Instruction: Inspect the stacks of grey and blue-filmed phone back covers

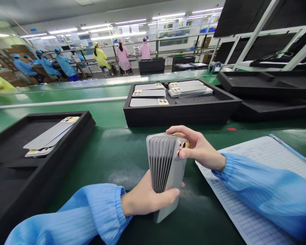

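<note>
A fanned stack of several silver phone back panels (pixel 165 166) stands upright over the green surface. My left hand (pixel 153 197) is wrapped round the lower part of the stack, its thumb across the front panel. At the upper right corner, my right hand (pixel 196 146) pinches the front panel beside its camera cutouts, thumb in front and fingers over the top edge. The panels are spread apart at the top and closer together lower down.
A black tray (pixel 175 115) with stacked panels lies ahead, another black tray (pixel 84 132) with a few panels at the left. Ruled paper sheets (pixel 234 197) lie under my right forearm. Black trays (pixel 270 92) are piled at the right. Several people sit far behind.
</note>
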`<state>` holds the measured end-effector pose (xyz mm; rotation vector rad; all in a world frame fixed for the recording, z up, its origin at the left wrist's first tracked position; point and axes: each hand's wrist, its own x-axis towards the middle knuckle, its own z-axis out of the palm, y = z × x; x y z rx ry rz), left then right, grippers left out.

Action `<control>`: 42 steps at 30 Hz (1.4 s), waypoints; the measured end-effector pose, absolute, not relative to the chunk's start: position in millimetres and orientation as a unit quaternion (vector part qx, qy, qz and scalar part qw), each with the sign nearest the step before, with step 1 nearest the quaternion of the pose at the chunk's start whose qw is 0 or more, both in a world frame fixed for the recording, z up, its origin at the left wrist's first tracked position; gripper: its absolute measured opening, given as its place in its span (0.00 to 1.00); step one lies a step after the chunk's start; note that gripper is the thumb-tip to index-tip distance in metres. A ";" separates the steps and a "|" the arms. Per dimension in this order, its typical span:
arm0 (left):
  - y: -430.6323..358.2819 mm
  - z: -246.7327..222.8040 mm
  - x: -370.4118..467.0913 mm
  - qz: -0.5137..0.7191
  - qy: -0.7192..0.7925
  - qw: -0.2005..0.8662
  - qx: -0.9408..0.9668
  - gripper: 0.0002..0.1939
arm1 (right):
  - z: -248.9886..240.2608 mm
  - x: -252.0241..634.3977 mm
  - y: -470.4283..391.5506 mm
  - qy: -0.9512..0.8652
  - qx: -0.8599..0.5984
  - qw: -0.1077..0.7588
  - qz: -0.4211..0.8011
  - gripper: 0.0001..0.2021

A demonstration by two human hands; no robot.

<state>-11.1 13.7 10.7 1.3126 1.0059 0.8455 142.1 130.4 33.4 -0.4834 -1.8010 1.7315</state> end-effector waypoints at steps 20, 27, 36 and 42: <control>-16.7 -12.4 12.1 0.330 0.394 0.746 0.423 0.26 | 61.6 167.4 120.3 -0.811 -0.229 0.176 0.508 0.09; -16.1 -10.0 12.6 0.309 0.376 0.753 0.442 0.23 | 90.5 160.4 145.6 -0.894 -0.139 0.020 0.426 0.07; -16.8 -12.6 13.6 0.316 0.360 0.769 0.424 0.25 | 111.0 136.4 145.0 -0.954 -0.086 -0.100 0.268 0.07; -17.1 -9.0 13.9 0.318 0.365 0.779 0.398 0.23 | 109.4 141.3 146.8 -0.947 -0.073 -0.104 0.295 0.03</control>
